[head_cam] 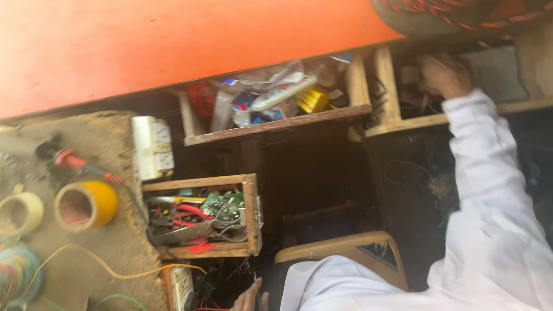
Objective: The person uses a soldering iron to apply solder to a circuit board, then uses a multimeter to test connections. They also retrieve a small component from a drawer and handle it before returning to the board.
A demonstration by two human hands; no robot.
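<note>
I have my right hand (442, 75) deep in the right wooden compartment (403, 118) under the orange tabletop (173, 46), fingers curled among cables; whether it grips anything I cannot tell. Left hand (250, 296) rests low, loosely open, empty. Nothing is out yet.

Right hand (442, 74) reaches far forward; left hand (249, 296) hangs low.

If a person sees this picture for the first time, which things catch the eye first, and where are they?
The big orange board fills the top left. Below it, an open wooden shelf holds crumpled packets, and at top right the right hand in a white sleeve reaches into the next compartment. At left a yellow tape roll lies beside a wooden box of tools.
</note>
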